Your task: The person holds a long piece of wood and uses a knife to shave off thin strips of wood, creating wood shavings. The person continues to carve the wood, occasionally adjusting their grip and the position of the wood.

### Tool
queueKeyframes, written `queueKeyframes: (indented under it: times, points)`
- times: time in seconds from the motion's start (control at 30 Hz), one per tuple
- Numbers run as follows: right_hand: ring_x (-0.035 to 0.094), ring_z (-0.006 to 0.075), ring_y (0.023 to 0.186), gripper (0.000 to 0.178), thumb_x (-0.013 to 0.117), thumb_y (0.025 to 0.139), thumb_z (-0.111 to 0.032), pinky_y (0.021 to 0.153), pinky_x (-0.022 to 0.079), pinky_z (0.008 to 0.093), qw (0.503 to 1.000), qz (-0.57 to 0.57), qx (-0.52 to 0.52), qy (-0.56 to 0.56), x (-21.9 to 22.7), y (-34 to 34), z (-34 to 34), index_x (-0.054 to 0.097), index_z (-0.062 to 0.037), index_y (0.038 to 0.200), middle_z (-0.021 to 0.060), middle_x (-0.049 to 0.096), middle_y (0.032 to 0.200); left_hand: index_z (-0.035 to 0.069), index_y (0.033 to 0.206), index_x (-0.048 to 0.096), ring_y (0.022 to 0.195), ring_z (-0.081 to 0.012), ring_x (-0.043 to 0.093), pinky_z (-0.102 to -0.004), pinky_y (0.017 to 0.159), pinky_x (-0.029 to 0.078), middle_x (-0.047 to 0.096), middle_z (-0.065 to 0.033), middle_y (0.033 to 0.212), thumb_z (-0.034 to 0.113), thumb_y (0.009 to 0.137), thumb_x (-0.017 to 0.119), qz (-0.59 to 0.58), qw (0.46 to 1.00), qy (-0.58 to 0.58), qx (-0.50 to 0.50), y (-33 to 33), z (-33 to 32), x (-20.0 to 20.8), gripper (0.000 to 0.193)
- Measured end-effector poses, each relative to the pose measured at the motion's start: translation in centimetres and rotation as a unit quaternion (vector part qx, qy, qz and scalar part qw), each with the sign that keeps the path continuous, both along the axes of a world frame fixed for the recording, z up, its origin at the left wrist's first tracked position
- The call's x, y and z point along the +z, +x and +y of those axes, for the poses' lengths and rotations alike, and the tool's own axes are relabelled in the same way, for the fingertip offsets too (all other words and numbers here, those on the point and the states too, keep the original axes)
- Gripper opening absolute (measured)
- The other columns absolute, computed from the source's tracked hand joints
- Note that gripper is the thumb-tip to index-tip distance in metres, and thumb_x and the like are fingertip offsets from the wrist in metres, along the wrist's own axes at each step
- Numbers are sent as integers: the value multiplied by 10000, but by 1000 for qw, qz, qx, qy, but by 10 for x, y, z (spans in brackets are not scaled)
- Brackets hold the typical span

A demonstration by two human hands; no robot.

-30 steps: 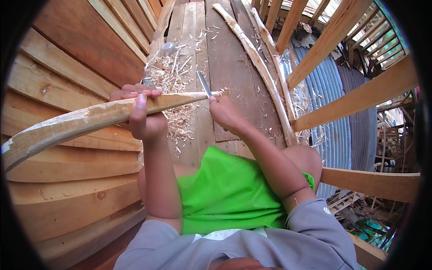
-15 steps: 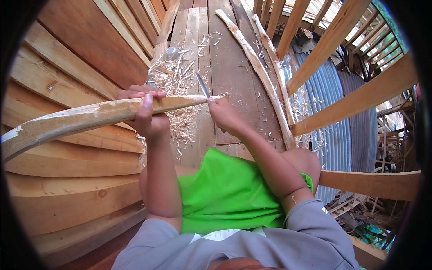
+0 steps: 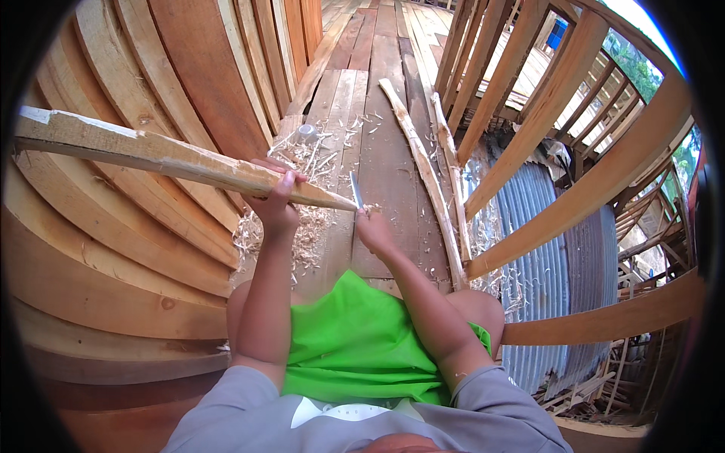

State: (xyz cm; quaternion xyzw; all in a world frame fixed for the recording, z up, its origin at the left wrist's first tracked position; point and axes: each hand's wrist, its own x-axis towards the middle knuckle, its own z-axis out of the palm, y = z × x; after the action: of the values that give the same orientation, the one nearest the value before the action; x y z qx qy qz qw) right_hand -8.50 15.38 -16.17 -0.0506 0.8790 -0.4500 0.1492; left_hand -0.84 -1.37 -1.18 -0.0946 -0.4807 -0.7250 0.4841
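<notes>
Gripping: left hand [image 3: 278, 205], wrapped round one pale wooden pole [image 3: 189, 167] near its tapered end, the length extending leftward; right hand [image 3: 373, 230], closed on a knife [image 3: 356, 190], blade at the pole's tip. Below: wood shavings [image 3: 311, 230], plank floor [image 3: 381, 162]; to the right, two peeled branches [image 3: 418, 155].

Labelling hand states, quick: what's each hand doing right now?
Left hand: closed, holding the wooden pole toward its tapered end.
Right hand: closed, holding the knife.
</notes>
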Motion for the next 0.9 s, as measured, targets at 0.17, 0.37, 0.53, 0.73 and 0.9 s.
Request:
queueKeyframes:
  times: [0.17, 0.37, 0.53, 0.73, 0.9]
  points:
    - [535, 153, 625, 454, 694, 878, -388, 593, 448, 320, 980, 177, -27, -90, -5, 15, -14, 600, 17, 1060, 69, 541, 688, 42, 940, 514, 715, -191, 653, -352, 704, 577, 564, -76, 843, -1, 786, 659, -14, 1000, 6, 0, 7, 0, 0, 215]
    - [424, 134, 542, 405, 731, 870, -386, 514, 361, 341, 981, 168, 12, -98, 9, 23, -22, 654, -80, 1124, 33, 478, 605, 47, 1110, 499, 948, -190, 638, -363, 876, 519, 621, -88, 987, 211, 830, 798, -13, 988, -117, -102, 13, -23, -3, 441]
    - [456, 154, 521, 342, 719, 887, -346, 500, 366, 353, 971, 221, 19, -85, 10, 23, -25, 667, -43, 1036, 63, 523, 599, 30, 1227, 559, 1159, -235, 575, -355, 956, 490, 547, -132, 1277, 269, 765, 850, -178, 820, -543, -7, 39, -91, -15, 596]
    - [460, 138, 508, 310, 714, 900, -301, 491, 366, 339, 959, 266, 23, -98, -11, 10, -20, 653, -15, 1001, 56, 537, 596, 33, 1193, 579, 958, -181, 628, -341, 865, 511, 659, -100, 1007, 112, 989, 525, -459, 794, -397, -41, 151, -114, -8, 224]
    - [457, 114, 501, 327, 693, 924, -313, 476, 349, 329, 955, 279, 22, -101, -17, 12, -26, 630, 6, 959, 35, 506, 576, -14, 1181, 564, 927, -211, 624, -346, 870, 510, 649, -133, 1009, -33, 917, 469, -590, 757, -276, -55, 259, -121, -68, 281]
